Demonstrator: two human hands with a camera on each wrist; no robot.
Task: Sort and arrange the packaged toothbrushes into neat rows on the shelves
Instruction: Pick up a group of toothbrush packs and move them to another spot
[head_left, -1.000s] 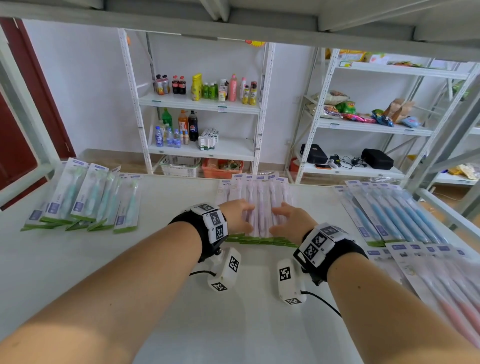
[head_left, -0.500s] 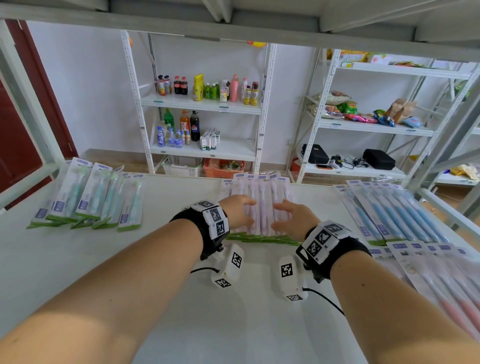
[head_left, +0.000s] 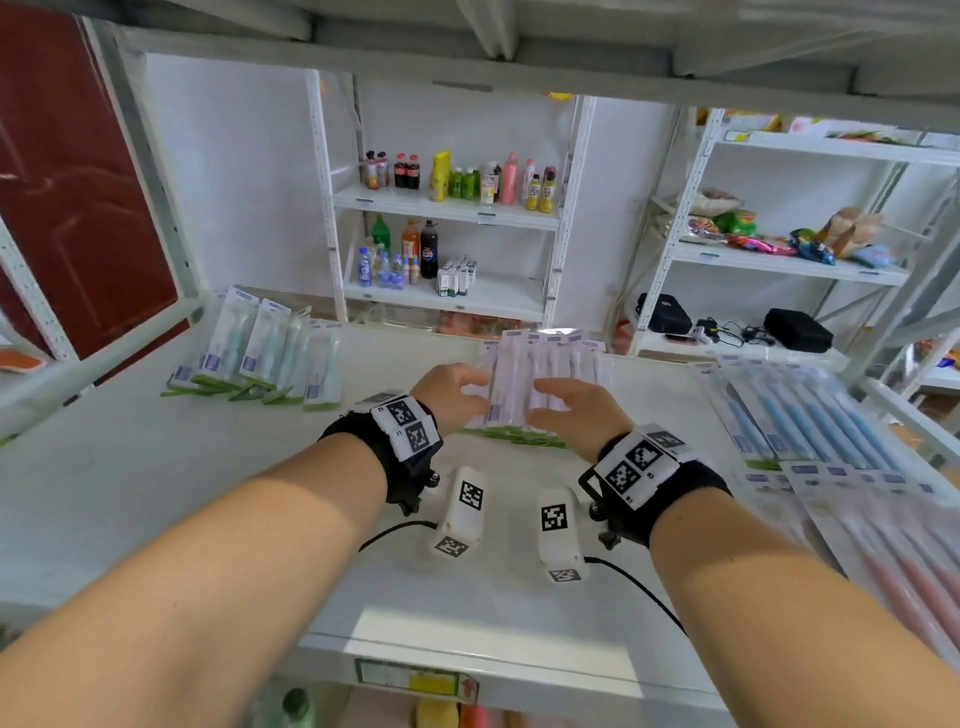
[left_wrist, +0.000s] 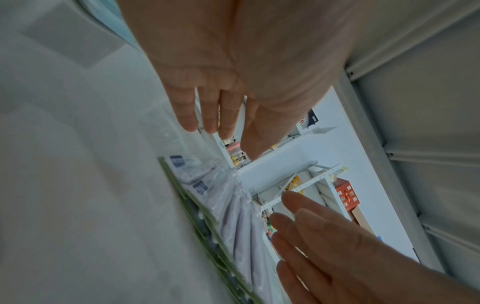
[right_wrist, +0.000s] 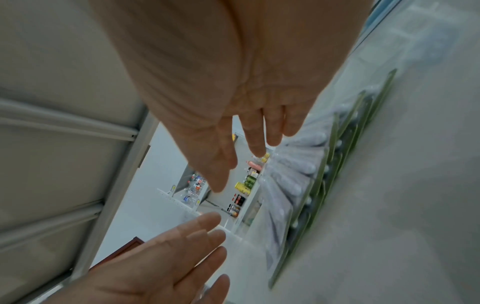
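A row of overlapping lilac toothbrush packs (head_left: 545, 374) with green bottom edges lies mid-shelf. My left hand (head_left: 457, 389) hovers over its left side and my right hand (head_left: 566, 410) over its right side. Both have straight, slightly spread fingers and hold nothing. In the left wrist view the left hand's fingers (left_wrist: 207, 115) stand just above the packs (left_wrist: 233, 205), with the right hand (left_wrist: 324, 236) opposite. The right wrist view shows the right hand's fingers (right_wrist: 254, 133) clear of the packs (right_wrist: 293, 181), facing the left hand (right_wrist: 182, 257).
On the white shelf (head_left: 208, 493), teal packs (head_left: 270, 353) lie fanned at the back left, a blue row (head_left: 810, 410) at the right, and pink packs (head_left: 883, 545) at the near right. An upper shelf board (head_left: 467, 31) hangs close overhead. Racks of bottles and snacks stand behind.
Both hands have lifted off the lilac packs they were pressing together, and the gap between them has widened a little. The packs stay in their row.
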